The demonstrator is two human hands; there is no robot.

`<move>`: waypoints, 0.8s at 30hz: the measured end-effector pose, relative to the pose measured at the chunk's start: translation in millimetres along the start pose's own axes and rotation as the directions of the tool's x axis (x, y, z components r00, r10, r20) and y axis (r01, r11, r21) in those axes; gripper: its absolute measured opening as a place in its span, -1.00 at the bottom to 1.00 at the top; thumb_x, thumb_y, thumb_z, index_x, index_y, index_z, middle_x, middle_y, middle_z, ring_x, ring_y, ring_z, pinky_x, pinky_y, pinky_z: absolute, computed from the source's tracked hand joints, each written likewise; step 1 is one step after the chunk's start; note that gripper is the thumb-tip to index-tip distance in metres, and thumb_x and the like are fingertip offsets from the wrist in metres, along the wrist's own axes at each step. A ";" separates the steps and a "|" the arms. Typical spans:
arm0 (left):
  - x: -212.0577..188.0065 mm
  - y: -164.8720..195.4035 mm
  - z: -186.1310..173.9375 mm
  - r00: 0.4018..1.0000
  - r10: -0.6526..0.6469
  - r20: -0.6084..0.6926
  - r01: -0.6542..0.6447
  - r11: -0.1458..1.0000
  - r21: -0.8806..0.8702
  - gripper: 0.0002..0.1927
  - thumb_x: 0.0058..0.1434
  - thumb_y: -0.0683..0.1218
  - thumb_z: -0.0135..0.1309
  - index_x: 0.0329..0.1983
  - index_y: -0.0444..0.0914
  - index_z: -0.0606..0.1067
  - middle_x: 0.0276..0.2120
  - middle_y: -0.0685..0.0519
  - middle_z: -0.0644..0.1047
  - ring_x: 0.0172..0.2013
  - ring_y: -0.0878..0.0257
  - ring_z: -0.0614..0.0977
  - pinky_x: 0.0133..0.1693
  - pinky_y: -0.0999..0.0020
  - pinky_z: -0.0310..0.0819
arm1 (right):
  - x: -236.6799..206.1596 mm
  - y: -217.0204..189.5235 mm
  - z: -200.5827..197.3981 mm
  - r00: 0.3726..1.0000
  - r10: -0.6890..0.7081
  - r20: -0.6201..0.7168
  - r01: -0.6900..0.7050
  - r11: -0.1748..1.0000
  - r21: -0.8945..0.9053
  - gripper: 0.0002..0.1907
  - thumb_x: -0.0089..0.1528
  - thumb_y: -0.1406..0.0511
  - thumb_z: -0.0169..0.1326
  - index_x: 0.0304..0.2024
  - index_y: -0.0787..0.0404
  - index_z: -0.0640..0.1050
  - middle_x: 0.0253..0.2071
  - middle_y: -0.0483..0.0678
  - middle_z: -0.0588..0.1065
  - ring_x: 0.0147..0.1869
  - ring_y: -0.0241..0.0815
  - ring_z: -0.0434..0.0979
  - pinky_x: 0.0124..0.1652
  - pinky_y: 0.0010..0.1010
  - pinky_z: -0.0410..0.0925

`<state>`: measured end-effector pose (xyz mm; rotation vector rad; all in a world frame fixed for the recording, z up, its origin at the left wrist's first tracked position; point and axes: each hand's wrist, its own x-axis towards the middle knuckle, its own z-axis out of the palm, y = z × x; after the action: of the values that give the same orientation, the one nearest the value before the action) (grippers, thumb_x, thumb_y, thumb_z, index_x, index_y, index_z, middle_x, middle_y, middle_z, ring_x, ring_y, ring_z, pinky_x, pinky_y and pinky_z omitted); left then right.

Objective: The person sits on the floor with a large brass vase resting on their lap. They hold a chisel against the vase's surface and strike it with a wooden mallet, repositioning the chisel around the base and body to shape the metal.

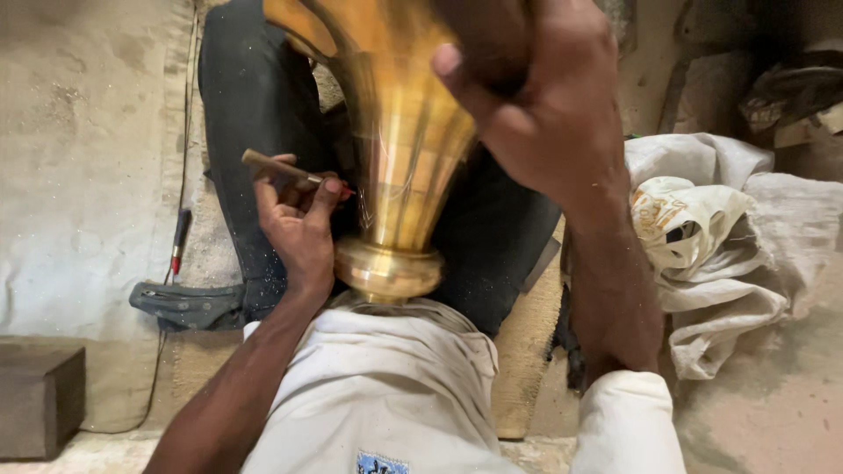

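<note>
A tall shiny brass vase [406,149] leans against my chest, its narrow round end [388,270] pressed to my white shirt and its wide body pointing away over my dark-trousered legs. My left hand [297,221] grips a small wooden-handled tool [279,167] and its tip touches the left side of the vase. My right hand [536,96] wraps over the upper right side of the vase and holds it steady.
A crumpled white cloth and sack [720,237] lie on the floor at the right. A dark sandal [186,305] and a pen-like tool with a cable [179,239] rest at the left. A dark block [39,399] stands at the bottom left. A woven mat [527,351] lies under me.
</note>
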<state>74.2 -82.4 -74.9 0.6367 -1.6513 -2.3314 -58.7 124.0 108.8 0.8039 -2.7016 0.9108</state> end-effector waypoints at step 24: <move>63.5 47.7 19.4 0.537 0.141 0.832 -0.472 0.867 0.158 -0.37 0.24 -0.28 0.21 0.38 -0.16 0.36 -0.16 0.01 0.67 -0.24 0.26 0.73 -0.21 0.38 0.74 | -97.7 5.2 -23.7 0.918 0.310 0.249 -0.294 0.950 -0.103 -0.35 0.17 0.20 0.42 0.20 0.28 0.42 -0.18 0.10 0.62 -0.16 -0.12 0.70 -0.20 -0.31 0.57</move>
<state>5.6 -108.8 -39.1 -0.8114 -2.3286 -2.1269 20.1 184.5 92.9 0.5332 -3.1346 0.8196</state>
